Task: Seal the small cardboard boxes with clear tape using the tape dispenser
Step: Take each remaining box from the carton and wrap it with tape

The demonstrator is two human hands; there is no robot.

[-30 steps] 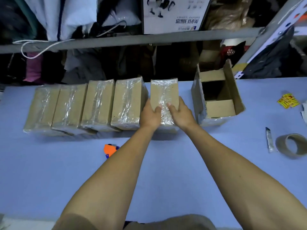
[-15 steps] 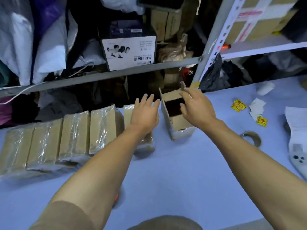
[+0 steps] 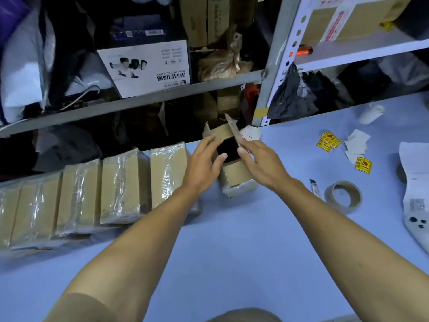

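Observation:
An open cardboard box [image 3: 235,174] stands on the blue table [image 3: 232,252] with its flaps up. My left hand [image 3: 203,162] reaches its left side with fingers spread, the thumb over the dark opening. My right hand [image 3: 263,163] is at the right side, and the upright right flap [image 3: 232,126] runs down between its thumb and fingers. Left of the box lies a row of several boxes wrapped in clear tape [image 3: 123,189]; my left forearm covers the nearest one. The tape dispenser is hidden.
A brown tape roll [image 3: 343,196] and a small knife [image 3: 314,188] lie right of the box. Yellow stickers [image 3: 328,141], paper scraps and a white device [image 3: 415,219] sit at the far right. A metal shelf rail [image 3: 139,101] and post [image 3: 274,66] border the back.
My left hand left the last wrapped box and moved right to the open box. My right hand came down along the right flap. The view swung up and right.

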